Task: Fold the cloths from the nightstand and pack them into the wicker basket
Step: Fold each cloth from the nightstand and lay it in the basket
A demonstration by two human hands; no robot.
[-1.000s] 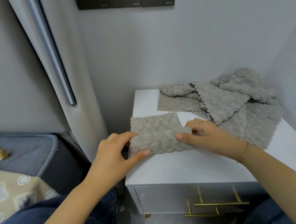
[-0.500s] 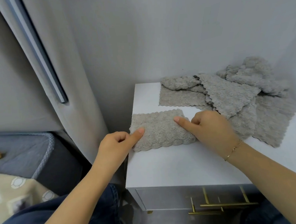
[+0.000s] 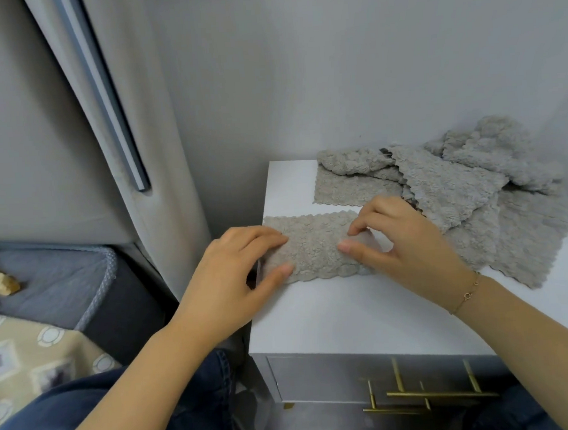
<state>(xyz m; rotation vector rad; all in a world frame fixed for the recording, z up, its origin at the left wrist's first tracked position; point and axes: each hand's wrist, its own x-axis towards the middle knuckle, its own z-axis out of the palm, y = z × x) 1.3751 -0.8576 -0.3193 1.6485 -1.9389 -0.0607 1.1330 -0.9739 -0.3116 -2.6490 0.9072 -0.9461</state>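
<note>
Both hands pinch a folded strip of beige fluffy cloth (image 3: pixel 314 246) lying at the front-left of the white nightstand (image 3: pixel 348 314): the left hand (image 3: pixel 233 277) has its grip clamped on the left end, the right hand (image 3: pixel 400 241) on the right end. Behind lies a heap of unfolded grey-beige cloths (image 3: pixel 457 191).

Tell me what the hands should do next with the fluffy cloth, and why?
Probably fold it in half once more, bringing the right end over to the left. The folded cloth lies as a long strip on the nightstand, with the left hand and right hand pinching its two ends. It still looks long for packing, and no basket is in view.
</note>
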